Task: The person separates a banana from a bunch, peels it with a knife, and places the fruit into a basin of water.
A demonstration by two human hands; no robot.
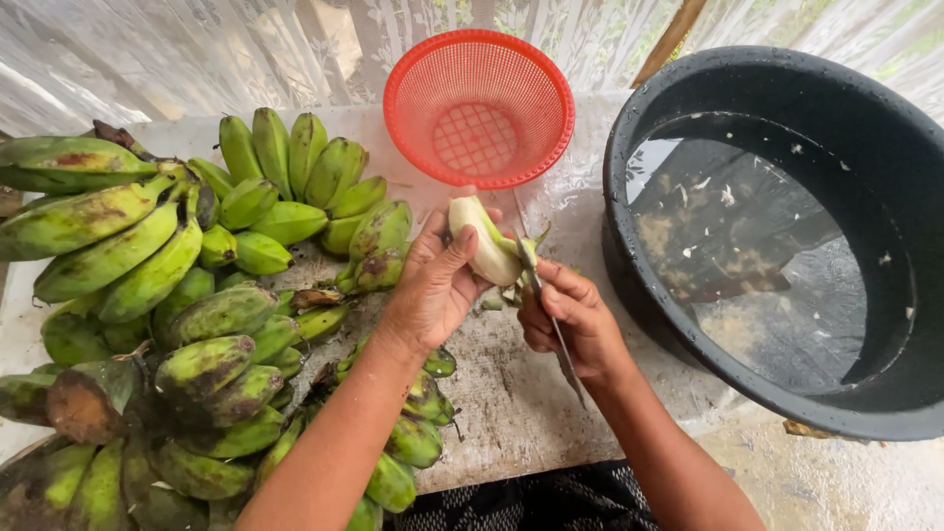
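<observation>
My left hand (433,285) grips a half-peeled banana (484,241), pale flesh bared, with a strip of green skin still hanging on its right side. My right hand (570,320) holds a knife (551,324); its blade lies against the banana's skin near the lower end, and the handle runs down past my wrist. Both hands hover over a worn white table (511,393), just in front of a red mesh basket (479,106).
Several bunches of green bananas (177,295) fill the table's left half. A large black tub (777,226) of cloudy water with floating bits stands at the right. A lace curtain hangs behind.
</observation>
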